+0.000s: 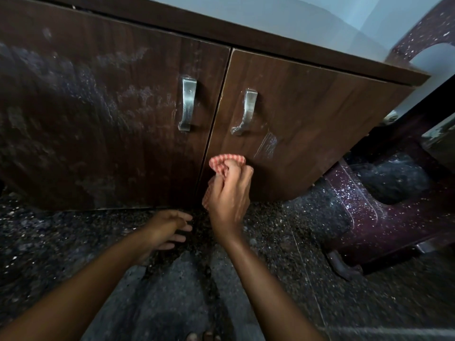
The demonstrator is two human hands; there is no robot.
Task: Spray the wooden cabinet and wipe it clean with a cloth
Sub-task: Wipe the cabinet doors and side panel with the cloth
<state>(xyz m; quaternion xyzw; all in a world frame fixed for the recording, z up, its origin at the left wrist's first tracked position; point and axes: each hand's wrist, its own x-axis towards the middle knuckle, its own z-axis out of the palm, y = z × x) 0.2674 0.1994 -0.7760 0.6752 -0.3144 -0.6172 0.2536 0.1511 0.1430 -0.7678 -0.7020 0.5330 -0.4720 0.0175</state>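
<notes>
A dark brown wooden cabinet [307, 114] with two doors fills the upper view. Its left door [98, 114] is covered in pale dusty smears; the right door carries a small wet streak beside its metal handle [248, 112]. My right hand [230, 193] grips a bunched red-and-white checked cloth [225, 162] and holds it against the lower left part of the right door. My left hand [170, 228] hovers low over the floor near the cabinet's base, fingers relaxed and spread, holding nothing. No spray bottle is in view.
The left door has its own metal handle [188, 104]. A maroon speckled plastic chair [384, 217] stands close at the right of the cabinet. The floor [283, 279] is dark speckled stone.
</notes>
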